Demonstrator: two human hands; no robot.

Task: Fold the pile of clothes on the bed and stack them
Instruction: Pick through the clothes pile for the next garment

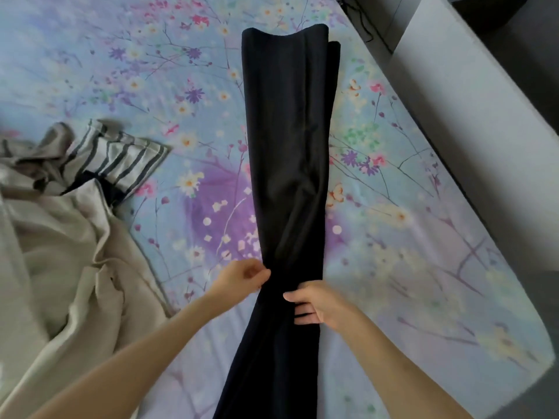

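Firstly, two hands meet on one long dark garment [287,146]. The left hand [242,278] pinches its left edge between thumb and curled fingers. The right hand [320,303] clasps its right edge, thumb on top and fingers [302,312] curled onto the cloth. The garment is folded lengthwise and runs up the middle of the flowered bed sheet [393,222], with its far end flat. To its left, apart from it, lies one loose pile [60,237] of beige cloth with one striped piece [127,158]. Bare sheet shows on both sides of the garment, and the bed's right edge runs beside a white block [469,101].
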